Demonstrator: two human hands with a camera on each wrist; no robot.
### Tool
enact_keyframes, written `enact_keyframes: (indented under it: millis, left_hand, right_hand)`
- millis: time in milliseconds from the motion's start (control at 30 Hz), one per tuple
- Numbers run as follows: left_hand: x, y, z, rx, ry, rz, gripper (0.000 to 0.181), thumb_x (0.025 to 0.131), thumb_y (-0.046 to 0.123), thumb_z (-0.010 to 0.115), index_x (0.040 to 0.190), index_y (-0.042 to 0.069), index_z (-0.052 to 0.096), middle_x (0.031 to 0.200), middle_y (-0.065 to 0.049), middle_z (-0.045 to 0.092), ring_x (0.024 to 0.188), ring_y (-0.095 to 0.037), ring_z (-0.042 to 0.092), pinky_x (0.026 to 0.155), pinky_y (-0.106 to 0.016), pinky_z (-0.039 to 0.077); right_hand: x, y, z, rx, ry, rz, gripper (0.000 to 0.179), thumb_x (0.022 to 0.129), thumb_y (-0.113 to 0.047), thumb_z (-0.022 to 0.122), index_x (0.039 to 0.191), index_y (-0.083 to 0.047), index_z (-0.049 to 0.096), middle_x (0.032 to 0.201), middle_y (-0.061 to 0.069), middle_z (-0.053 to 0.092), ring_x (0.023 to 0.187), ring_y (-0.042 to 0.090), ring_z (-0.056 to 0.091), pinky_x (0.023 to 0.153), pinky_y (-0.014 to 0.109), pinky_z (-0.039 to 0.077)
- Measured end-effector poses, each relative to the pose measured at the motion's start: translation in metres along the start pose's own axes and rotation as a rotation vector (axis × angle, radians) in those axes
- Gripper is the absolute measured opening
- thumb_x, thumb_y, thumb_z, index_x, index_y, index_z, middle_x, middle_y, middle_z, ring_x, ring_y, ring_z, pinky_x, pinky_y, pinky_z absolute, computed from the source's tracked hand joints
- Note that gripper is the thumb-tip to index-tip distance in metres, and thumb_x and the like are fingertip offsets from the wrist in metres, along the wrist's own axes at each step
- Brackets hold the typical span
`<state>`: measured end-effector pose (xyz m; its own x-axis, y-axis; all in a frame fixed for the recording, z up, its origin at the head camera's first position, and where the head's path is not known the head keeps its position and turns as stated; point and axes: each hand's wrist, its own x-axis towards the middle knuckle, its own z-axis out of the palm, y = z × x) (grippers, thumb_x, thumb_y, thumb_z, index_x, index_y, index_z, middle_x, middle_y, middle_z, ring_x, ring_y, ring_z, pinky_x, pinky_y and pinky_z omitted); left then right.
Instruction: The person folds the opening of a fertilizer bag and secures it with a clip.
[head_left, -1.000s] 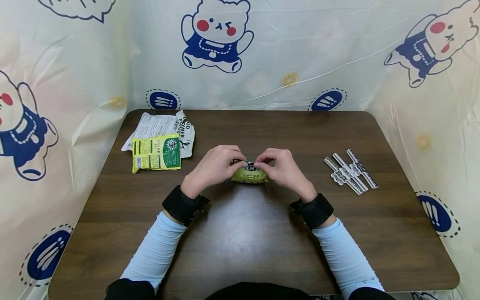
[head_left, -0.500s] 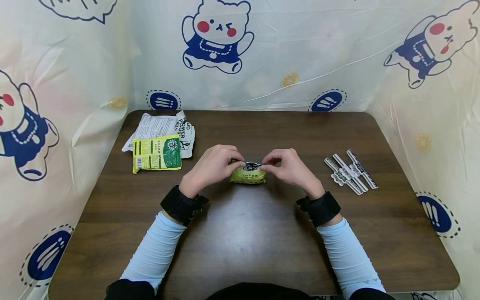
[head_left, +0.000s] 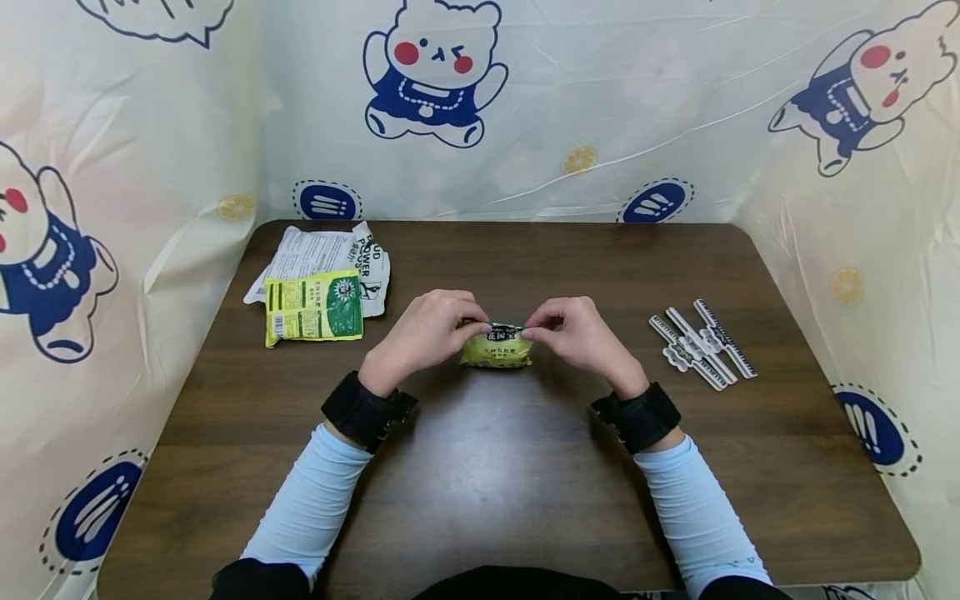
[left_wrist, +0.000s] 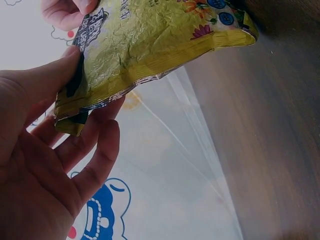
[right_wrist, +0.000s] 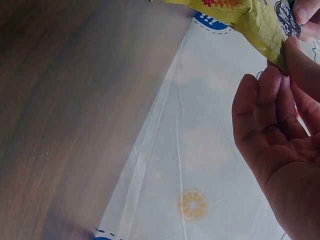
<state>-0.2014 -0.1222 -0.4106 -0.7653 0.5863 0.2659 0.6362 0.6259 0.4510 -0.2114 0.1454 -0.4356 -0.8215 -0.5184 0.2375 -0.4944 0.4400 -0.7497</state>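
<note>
A small yellow-green packet (head_left: 497, 355) with a dark printed band along its top stands on the wooden table, held up between both hands. My left hand (head_left: 429, 330) pinches its upper left corner between thumb and fingers. At the upper right corner, the thumb and fingers of my right hand (head_left: 579, 335) do the same. Close up in the left wrist view, the crinkled packet (left_wrist: 145, 47) shows printed flowers and a sealed edge. Only one corner of the packet (right_wrist: 265, 30) enters the right wrist view, gripped under the thumb.
Toward the back left, a yellow and green packet (head_left: 309, 310) overlaps a white pouch (head_left: 311, 248) with black lettering. Several white strips (head_left: 701, 343) with black markings lie at the right. A patterned sheet (head_left: 480, 183) hangs behind the brown table (head_left: 480, 483).
My right hand has shifted slightly to the right along the packet's top, uncovering more of the dark band. Over the last half second, hands and packet look still.
</note>
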Motion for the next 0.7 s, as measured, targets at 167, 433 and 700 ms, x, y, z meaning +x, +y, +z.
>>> enact_keyframes:
  millis: [167, 433, 700]
  left_hand:
    - [0.0, 0.0, -0.001, -0.006, -0.001, -0.001, 0.011, 0.098, 0.021, 0.076, 0.099, 0.013, 0.083, 0.092, -0.001, 0.075, 0.08, -0.014, 0.068, 0.066, -0.038, 0.056]
    - [0.0, 0.0, 0.0, -0.013, -0.002, -0.005, 0.011, 0.098, 0.021, 0.076, 0.098, 0.013, 0.083, 0.091, -0.001, 0.074, 0.079, -0.014, 0.067, 0.066, -0.038, 0.056]
    - [0.0, 0.002, 0.0, -0.013, -0.012, -0.007, 0.011, 0.098, 0.02, 0.075, 0.099, 0.013, 0.083, 0.092, -0.001, 0.075, 0.082, -0.015, 0.068, 0.069, -0.039, 0.057]
  right_hand:
    - [0.0, 0.0, 0.0, 0.008, 0.002, -0.016, 0.004, 0.092, -0.011, 0.08, 0.089, -0.01, 0.082, 0.083, 0.007, 0.078, 0.074, 0.019, 0.068, 0.069, 0.044, 0.058]
    - [0.0, 0.0, 0.001, 0.004, -0.008, -0.012, 0.006, 0.093, -0.011, 0.08, 0.088, -0.008, 0.081, 0.083, 0.007, 0.078, 0.073, 0.018, 0.067, 0.068, 0.042, 0.057]
    - [-0.002, 0.001, -0.016, -0.021, -0.15, 0.088, 0.012, 0.096, -0.017, 0.077, 0.104, -0.008, 0.079, 0.096, 0.009, 0.078, 0.085, 0.021, 0.069, 0.078, 0.046, 0.059]
